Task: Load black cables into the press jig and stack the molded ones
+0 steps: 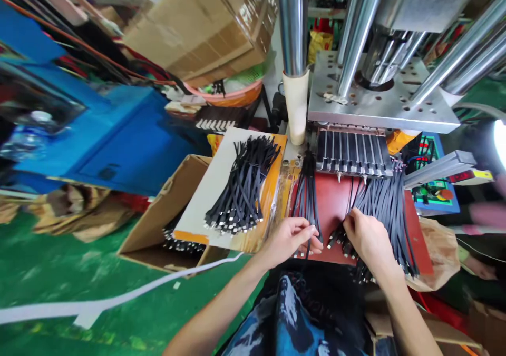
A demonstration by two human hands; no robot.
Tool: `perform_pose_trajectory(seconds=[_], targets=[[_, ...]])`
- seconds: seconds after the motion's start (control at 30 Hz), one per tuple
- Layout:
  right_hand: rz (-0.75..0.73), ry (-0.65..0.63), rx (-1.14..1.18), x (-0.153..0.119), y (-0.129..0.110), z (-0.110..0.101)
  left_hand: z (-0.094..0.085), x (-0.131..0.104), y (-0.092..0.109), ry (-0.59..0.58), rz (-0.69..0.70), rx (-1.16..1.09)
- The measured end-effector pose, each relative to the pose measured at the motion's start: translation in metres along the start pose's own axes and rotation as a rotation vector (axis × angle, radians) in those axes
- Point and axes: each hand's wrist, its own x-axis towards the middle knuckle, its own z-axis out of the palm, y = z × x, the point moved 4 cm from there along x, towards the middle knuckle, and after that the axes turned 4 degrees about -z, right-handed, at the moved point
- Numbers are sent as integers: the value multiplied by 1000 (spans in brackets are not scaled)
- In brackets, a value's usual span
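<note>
My left hand point(298, 237) is over the lower end of a narrow bundle of black flat USB cables point(306, 187). Its thumb and fingers are curled together around cable near the plugs. My right hand point(367, 235) is closed, thumb against forefinger, at the left side of a wider spread of black cables point(389, 208); a thin cable runs up from its fingertips. How many cables it grips is hidden. Both bundles lie on a red work surface point(330, 200), silver plugs toward me. Just beyond is a metal fixture point(353, 153) with several black strips in its slots.
A steel press plate point(379, 111) with thick columns hangs above the fixture. To the left, a tied cable bundle point(247, 187) lies on a white board point(201, 198) above an open carton point(146, 240). A control panel point(435, 171) and lever arm stand right; a blue machine point(130, 140) stands far left.
</note>
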Motion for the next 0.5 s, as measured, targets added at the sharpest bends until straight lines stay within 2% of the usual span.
perform_pose_trajectory(seconds=[0.1,0.2,0.27,0.37,0.5], targets=[[15,35,33,-8,5,2,9,13,-9,-30,-54,22],[101,9,-14,-6,7,5,10,21,-12,5,-28,74],[92,15,41,-3,8,4,10,22,-12,22,-13,120],[-5,106,356,-7,14,-3,11,23,-11,19,-5,161],[-58,187,759,-31,17,-8,23,32,-8,-25,26,33]])
